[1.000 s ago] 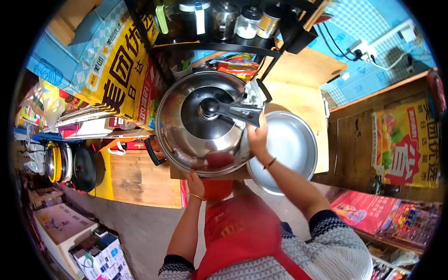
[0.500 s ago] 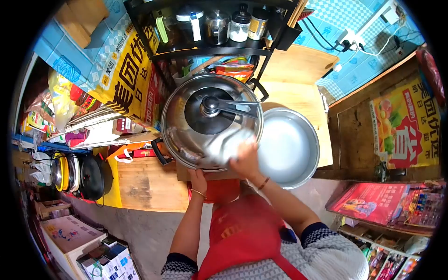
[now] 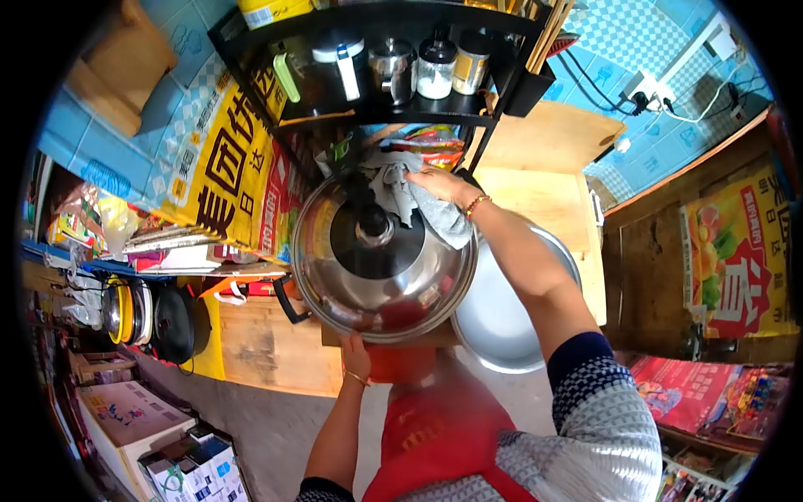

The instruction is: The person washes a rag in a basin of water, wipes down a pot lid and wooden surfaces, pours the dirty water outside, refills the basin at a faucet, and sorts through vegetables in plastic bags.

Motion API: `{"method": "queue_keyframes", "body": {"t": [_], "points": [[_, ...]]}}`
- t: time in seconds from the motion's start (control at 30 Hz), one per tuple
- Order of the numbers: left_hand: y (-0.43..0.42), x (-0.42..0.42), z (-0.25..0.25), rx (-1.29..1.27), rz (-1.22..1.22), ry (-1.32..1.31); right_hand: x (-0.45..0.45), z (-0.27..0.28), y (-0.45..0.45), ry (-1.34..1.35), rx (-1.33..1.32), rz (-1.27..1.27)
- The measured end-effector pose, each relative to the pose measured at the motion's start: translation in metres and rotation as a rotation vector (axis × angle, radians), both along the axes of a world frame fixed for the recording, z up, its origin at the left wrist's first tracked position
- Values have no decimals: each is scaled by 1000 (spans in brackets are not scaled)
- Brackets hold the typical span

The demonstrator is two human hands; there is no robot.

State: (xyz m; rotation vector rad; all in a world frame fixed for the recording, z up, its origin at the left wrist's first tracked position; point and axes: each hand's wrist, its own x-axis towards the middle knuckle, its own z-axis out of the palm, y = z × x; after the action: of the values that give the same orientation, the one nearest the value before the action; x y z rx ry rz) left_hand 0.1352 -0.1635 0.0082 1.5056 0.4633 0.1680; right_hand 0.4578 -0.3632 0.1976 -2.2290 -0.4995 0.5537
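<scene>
A large steel pot with a domed lid (image 3: pixel 401 305) stands in front of me, its lid bearing a black centre and a black knob (image 3: pixel 372 224). My right hand (image 3: pixel 442 186) is closed on a grey cloth (image 3: pixel 447 219), which it presses against the far right part of the lid. At the near edge, my left hand (image 3: pixel 355 355) grips the pot's rim, with its fingertips partly hidden there. Right of the pot sits a wide metal basin (image 3: pixel 493 322) with a pale inside, partly covered by my right forearm.
A black rack (image 3: pixel 376 113) with jars and a steel pitcher rises behind the pot. The wooden worktop (image 3: pixel 259 347) extends left, where a black pan (image 3: pixel 180 325) stands among stacked lids. A wooden cabinet (image 3: pixel 648 276) is at the right, below sockets and loose cables.
My right hand has carried the cloth from the near side of the lid to its far right side. The lid's long black handle no longer points right but away from me. My left hand stays at the rim.
</scene>
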Motion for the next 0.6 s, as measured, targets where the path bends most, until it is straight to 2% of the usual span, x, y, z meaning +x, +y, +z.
{"method": "queue_keyframes", "body": {"t": [0.03,0.07,0.1,0.13,0.2,0.23,0.27,0.33,0.37,0.4,0.47,0.53,0.6], "points": [[2,-4,-1,230,-61,7,14,-33,0,56,147,-169],[4,-7,-2,464,-103,10,46,-81,-9,13,192,-1],[4,-11,-3,923,-206,28,42,-78,-14,18,191,-4],[0,-3,1,85,-92,129,30,-71,-19,-103,194,-41],[-13,1,17,184,-37,82,0,-64,-31,-267,287,-78],[-17,1,24,284,20,31,-19,-64,-34,-310,240,-182],[-16,0,23,280,18,30,-40,-68,-35,-290,217,-305],[-13,2,14,-40,58,57,-86,-64,-37,-330,160,-480],[-10,0,12,-48,60,50,-112,-56,-37,-385,128,-537],[-4,-3,11,197,-67,124,-137,-60,-36,-495,113,-526],[5,-7,7,437,-187,193,-180,-64,-30,-619,49,-536],[12,-10,-8,205,-180,102,-222,-69,-17,-625,-4,-544],[30,-31,-84,944,-276,120,-268,-80,-6,-686,-152,-417]]}}
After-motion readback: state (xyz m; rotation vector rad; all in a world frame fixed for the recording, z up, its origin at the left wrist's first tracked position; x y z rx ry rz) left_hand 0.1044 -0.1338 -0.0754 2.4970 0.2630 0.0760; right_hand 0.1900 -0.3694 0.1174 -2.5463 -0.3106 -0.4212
